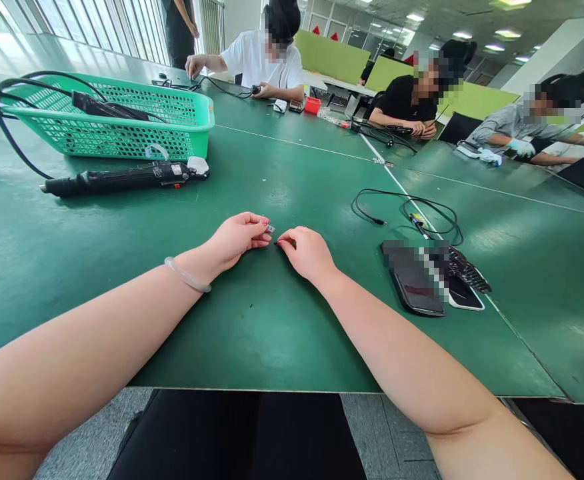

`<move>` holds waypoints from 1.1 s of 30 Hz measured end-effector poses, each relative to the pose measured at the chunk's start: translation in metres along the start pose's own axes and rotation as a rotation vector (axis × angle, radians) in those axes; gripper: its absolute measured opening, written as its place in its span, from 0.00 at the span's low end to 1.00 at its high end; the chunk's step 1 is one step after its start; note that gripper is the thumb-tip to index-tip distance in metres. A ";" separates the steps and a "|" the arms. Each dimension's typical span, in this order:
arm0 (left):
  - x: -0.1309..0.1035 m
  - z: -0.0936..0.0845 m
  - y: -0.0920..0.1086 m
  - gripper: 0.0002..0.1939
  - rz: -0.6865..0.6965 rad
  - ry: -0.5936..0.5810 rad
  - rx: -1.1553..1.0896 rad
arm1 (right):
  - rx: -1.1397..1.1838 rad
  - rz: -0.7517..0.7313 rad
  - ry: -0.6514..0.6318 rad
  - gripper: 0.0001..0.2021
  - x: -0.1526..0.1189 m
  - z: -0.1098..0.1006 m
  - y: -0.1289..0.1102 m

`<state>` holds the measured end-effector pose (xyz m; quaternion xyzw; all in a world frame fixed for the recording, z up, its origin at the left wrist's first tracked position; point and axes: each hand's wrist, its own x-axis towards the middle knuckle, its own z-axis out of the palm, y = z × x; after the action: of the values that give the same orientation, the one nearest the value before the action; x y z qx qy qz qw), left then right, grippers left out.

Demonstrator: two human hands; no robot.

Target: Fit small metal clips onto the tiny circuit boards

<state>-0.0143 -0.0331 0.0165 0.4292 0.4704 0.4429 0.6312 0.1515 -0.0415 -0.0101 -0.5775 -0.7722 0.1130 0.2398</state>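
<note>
My left hand (242,239), with a pale bangle (188,275) at the wrist, is closed in a pinch on a small silvery-blue piece (271,229), too small to name. Just right of it, my right hand (306,250) is pinched too, and a tiny dark piece (276,243) shows at its fingertips. The two hands are close but apart, low over the green table (292,353). A tiny dark speck (251,306) lies on the table between my forearms.
A black electric screwdriver (127,179) lies before a green plastic basket (137,130) holding a cabled tool. To the right are a black cable (412,200), a dark phone-like case (415,280) and a white-edged phone (465,293). Several people sit farther back.
</note>
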 end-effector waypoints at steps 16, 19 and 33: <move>0.001 0.001 0.000 0.04 0.016 0.005 0.040 | -0.076 -0.007 0.034 0.09 0.001 0.003 -0.008; 0.000 0.001 -0.001 0.04 0.013 0.017 0.033 | -0.092 -0.007 0.043 0.10 0.000 0.003 -0.008; 0.000 0.001 -0.001 0.04 0.020 0.001 0.031 | -0.167 -0.028 0.043 0.09 0.003 0.007 -0.010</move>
<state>-0.0137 -0.0336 0.0156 0.4433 0.4730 0.4423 0.6197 0.1386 -0.0414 -0.0107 -0.5868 -0.7817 0.0322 0.2088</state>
